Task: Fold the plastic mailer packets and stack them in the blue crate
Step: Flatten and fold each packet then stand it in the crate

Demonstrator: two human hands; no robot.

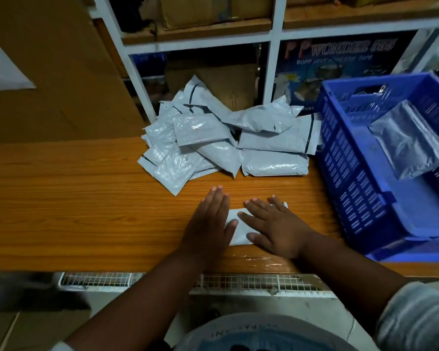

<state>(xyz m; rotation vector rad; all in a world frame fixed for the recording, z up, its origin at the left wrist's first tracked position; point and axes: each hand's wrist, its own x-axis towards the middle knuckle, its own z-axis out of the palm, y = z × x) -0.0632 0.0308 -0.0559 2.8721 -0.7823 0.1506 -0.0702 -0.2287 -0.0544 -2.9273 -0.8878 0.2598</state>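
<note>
A grey plastic mailer packet (239, 228) lies flat on the wooden table (74, 203) near its front edge. My left hand (209, 221) presses its left end with straight fingers. My right hand (274, 228) lies flat across its right part, fingers spread, hiding most of it. A loose pile of several grey mailer packets (221, 140) sits further back on the table. The blue crate (380, 173) stands at the right, with one grey packet (406, 140) inside, leaning against its far right wall.
A white-framed shelf (274, 34) with cardboard boxes and a dark tape carton (340, 62) rises behind the pile. A large brown cardboard box (48, 72) stands at the back left. A white wire rack (162, 279) runs below the table's front edge.
</note>
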